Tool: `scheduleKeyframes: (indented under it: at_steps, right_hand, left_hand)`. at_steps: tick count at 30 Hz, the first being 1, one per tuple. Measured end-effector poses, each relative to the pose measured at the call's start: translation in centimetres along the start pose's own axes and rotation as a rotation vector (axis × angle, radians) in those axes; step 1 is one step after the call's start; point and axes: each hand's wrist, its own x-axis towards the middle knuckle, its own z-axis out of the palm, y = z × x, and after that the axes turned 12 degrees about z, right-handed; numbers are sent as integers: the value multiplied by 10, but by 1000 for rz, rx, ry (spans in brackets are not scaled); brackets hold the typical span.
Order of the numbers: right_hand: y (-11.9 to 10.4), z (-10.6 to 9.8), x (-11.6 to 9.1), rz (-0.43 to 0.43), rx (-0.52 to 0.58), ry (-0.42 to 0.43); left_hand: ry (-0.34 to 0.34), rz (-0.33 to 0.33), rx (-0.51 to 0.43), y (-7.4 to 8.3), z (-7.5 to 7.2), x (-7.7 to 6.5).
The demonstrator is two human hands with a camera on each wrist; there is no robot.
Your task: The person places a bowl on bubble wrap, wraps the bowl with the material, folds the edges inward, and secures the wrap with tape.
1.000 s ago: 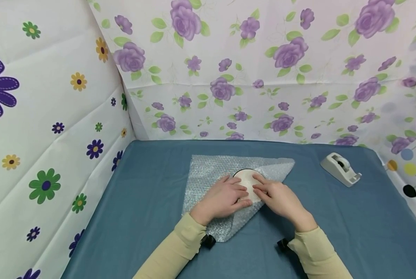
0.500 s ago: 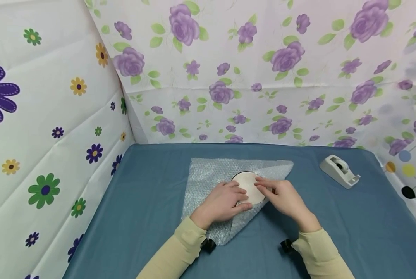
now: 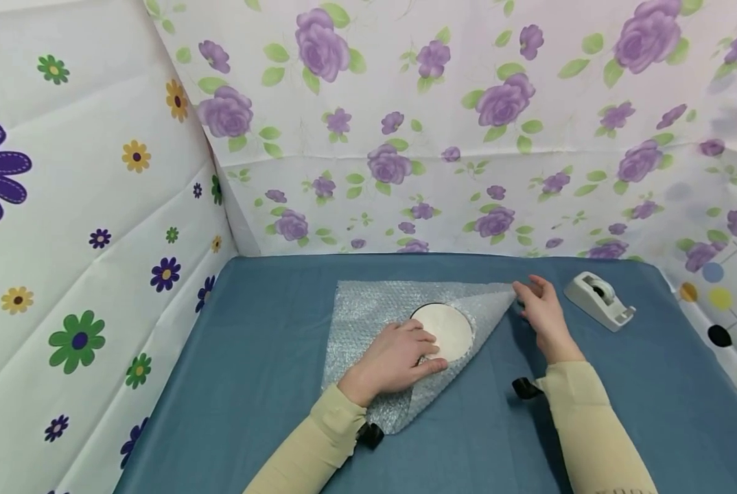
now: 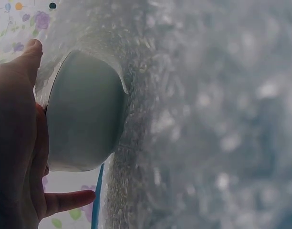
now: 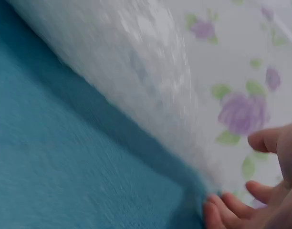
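A white bowl [image 3: 451, 334] with a thin dark rim sits on a sheet of bubble wrap [image 3: 368, 309]; the left wrist view shows the rounded side of the bowl [image 4: 86, 112]. My left hand [image 3: 396, 357] rests over its near left rim, fingers spread and thumb out straight. The sheet has a diagonal folded edge on the near right side, close against the bowl. At the sheet's far right corner is my right hand [image 3: 541, 312], its fingertips beside the tip. In the right wrist view, the thumb and fingers of my right hand [image 5: 265, 191] stand apart with nothing gripped.
A white tape dispenser [image 3: 598, 302] with a roll in it stands to the right of my right hand. Blue cloth [image 3: 270, 384] covers the table. Flower-patterned sheets [image 3: 344, 137] hang behind and at the left.
My right hand has left the bowl and moved right and away to the far right corner of the bubble wrap. The left hand stays on the bowl.
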Motion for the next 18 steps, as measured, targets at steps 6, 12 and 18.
scheduleKeyframes:
  at_steps: [6,12,18]
  right_hand:
    - [-4,-7,22,115,-68,-53]
    - [1,-6,38,151,-128,47]
    - [9,-11,44,146,-53,35]
  left_hand:
    - [4,5,1,-1,0,0]
    - [5,6,3,0,0,-1]
    - [-6,-16,-16,1,0,0]
